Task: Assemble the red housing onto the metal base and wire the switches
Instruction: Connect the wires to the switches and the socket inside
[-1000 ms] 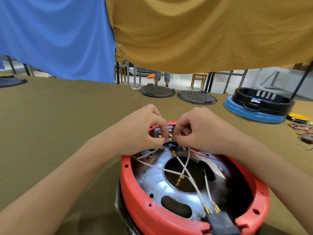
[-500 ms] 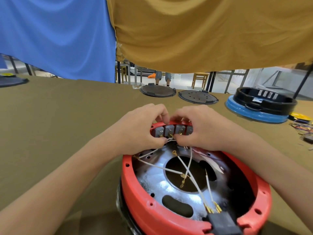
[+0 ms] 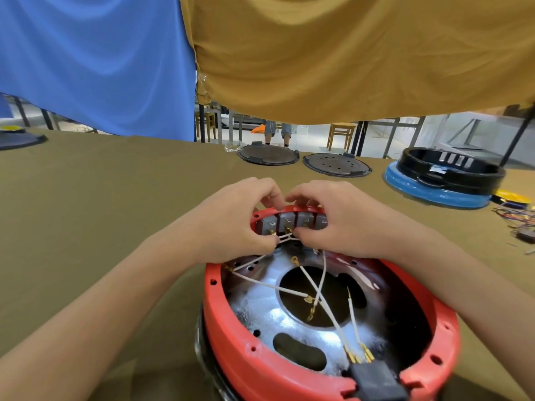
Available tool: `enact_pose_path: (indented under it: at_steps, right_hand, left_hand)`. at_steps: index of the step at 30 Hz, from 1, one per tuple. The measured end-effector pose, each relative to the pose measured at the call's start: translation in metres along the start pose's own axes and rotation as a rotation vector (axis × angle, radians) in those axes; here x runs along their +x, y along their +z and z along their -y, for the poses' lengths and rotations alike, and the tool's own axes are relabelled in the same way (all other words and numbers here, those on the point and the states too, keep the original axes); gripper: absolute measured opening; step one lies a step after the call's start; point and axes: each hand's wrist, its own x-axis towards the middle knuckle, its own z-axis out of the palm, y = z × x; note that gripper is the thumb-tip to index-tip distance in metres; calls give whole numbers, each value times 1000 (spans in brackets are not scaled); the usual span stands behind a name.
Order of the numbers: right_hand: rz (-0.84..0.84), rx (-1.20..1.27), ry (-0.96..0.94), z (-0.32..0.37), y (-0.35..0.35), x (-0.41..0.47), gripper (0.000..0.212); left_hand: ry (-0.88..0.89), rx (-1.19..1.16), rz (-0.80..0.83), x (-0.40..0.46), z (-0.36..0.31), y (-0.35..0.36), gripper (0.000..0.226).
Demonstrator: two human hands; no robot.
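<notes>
The red housing [image 3: 289, 369] sits around the shiny metal base [image 3: 260, 302] at the near middle of the table. A row of grey switches [image 3: 285, 222] lines the housing's far inner wall. Several white wires [image 3: 327, 305] with brass terminals cross the base to a black connector [image 3: 373, 380] at the near rim. My left hand [image 3: 231, 224] and my right hand [image 3: 344, 221] meet at the switches, fingers over the rim and thumbs inside. Both pinch white wire ends [image 3: 285, 237] just below the switches.
Two dark round lids [image 3: 267, 154] [image 3: 337, 164] lie at the table's far edge. A black ring on a blue housing [image 3: 443, 180] stands at the far right. Loose coloured wires [image 3: 518, 218] lie at the right edge. Blue and ochre cloths hang overhead.
My fingers have moved up over the housing's far rim, uncovering the row of switches. My thumbs stay on the wire ends below them.
</notes>
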Motion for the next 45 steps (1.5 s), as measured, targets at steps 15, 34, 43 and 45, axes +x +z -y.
enact_pose_path:
  at_steps: [15,34,43,45]
  right_hand:
    - [-8,-5,-2,-1,1,0,36]
    - [-10,32,-2,-3,3,0,41]
    - [-23,73,26,-2,2,1,37]
    - [-28,69,31,-2,2,2,35]
  left_hand:
    - [-39,-57,-9,0,3,1,33]
    - [-12,-44,-1,1,4,0,32]
    - [6,-23,18,1,2,1,35]
    - [4,-6,25,2,2,2,35]
